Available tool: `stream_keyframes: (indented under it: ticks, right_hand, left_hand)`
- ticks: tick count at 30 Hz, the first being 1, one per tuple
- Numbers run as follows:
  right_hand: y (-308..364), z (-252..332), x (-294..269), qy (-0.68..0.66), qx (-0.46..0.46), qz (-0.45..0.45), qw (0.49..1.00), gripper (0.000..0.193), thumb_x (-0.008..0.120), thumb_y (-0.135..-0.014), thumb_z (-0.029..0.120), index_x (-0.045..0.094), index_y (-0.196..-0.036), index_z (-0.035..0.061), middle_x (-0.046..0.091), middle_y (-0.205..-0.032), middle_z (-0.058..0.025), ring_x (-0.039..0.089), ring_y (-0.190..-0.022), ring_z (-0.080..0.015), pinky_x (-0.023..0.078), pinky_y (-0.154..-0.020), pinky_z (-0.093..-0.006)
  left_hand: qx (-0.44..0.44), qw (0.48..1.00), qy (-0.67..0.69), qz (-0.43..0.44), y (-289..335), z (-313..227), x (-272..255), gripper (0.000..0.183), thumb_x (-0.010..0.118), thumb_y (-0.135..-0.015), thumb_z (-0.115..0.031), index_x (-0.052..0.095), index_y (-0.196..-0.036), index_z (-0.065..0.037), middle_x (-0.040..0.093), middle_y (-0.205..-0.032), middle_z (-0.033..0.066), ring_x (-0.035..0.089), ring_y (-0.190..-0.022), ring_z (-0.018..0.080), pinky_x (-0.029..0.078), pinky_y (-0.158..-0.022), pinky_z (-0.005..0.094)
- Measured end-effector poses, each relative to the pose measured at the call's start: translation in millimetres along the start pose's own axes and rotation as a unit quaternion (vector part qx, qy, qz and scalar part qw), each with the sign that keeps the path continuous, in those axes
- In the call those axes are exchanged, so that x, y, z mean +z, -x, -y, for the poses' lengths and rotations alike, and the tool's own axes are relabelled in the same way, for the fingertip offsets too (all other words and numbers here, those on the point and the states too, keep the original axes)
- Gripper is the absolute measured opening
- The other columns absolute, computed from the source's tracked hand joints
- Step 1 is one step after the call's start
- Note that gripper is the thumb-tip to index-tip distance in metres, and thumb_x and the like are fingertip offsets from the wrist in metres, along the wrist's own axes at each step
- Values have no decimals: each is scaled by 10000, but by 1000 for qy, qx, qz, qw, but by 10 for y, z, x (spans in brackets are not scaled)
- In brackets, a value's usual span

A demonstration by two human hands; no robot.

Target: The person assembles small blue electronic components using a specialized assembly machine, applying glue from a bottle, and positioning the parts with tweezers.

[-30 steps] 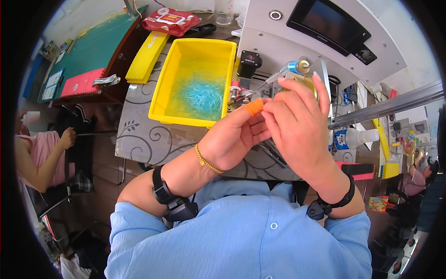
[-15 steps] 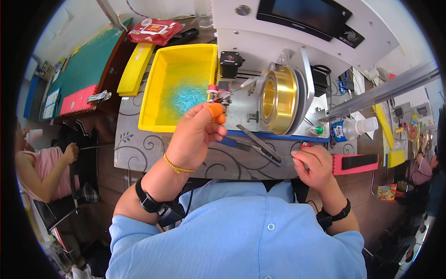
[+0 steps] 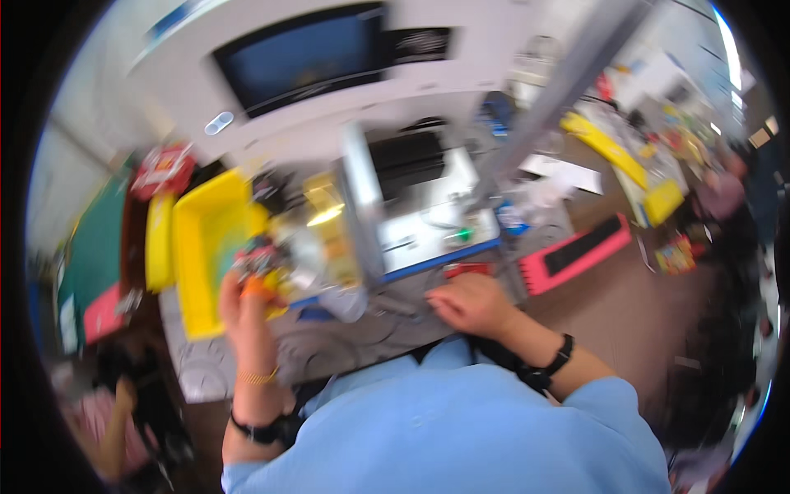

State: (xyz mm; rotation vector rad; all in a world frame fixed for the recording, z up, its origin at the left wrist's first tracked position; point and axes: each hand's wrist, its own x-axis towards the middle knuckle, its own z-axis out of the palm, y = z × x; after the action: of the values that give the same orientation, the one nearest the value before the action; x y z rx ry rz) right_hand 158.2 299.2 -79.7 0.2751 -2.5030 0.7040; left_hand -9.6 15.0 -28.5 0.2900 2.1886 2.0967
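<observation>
A small metal and red mechanism [image 3: 262, 257], smeared by motion blur, sits at the near right edge of a yellow bin [image 3: 189, 255], with the person's left hand [image 3: 244, 317] raised to it, an orange cover [image 3: 261, 290] on one finger; whether the fingers grip anything, I cannot tell. To its right, a gold ring-shaped reel [image 3: 327, 218] stands on the machine, beneath a white panel with a dark screen [image 3: 309, 58]. The right hand [image 3: 473, 305] is loosely curled near the table's front edge, just beside a red object [image 3: 467, 269]; the blur hides whether it holds something. Farther right lies a pink pad [image 3: 536, 274] bearing a black block [image 3: 583, 245].
</observation>
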Motion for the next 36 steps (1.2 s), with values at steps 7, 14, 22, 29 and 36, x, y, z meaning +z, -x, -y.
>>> stream_keyframes:
  ticks: [7, 14, 22, 29, 36]
  right_hand:
    - [-6, 37, 25, 2, -6, -38, 999, 116, 678, -797, 157, 632, -888, 102, 593, -778, -57, 615, -723, -236, 505, -644, -340]
    - [5, 15, 5, -7, -13, -35, 999, 124, 672, -790, 141, 614, -886, 87, 573, -760, -60, 600, -697, -248, 496, -628, -349]
    - [-7, 28, 19, 0, -18, -36, 999, 121, 671, -788, 138, 615, -881, 85, 576, -752, -60, 601, -685, -246, 496, -622, -347]
    - [-12, 45, 8, 1, -11, -39, 999, 119, 671, -785, 132, 613, -875, 80, 578, -747, -59, 602, -674, -244, 496, -616, -347]
    - [-20, 45, -2, 1, -10, -39, 999, 125, 673, -781, 129, 611, -875, 74, 589, -756, -60, 607, -678, -242, 500, -618, -346]
  left_hand:
    - [-3, 998, 43, -45, -4, 11, -43, 239, 460, -990, -205, 546, -1130, -33, 543, -807, 17, 506, -654, 94, 436, -621, 231]
    - [24, 997, 68, -25, -27, 46, -5, 138, 443, -956, -130, 515, -1030, -37, 523, -752, 31, 519, -622, 109, 442, -588, 234]
    - [22, 997, 68, 14, -43, 136, -144, 243, 446, -1000, -209, 513, -1141, -23, 555, -841, 38, 536, -697, 118, 442, -652, 245]
    - [19, 997, 79, 5, -43, 159, -149, 239, 438, -1002, -194, 505, -1155, -23, 563, -850, 41, 545, -700, 119, 451, -649, 243]
    - [19, 997, 81, 5, -46, 163, -153, 227, 440, -1006, -200, 511, -1140, -31, 566, -840, 37, 548, -692, 118, 456, -642, 246]
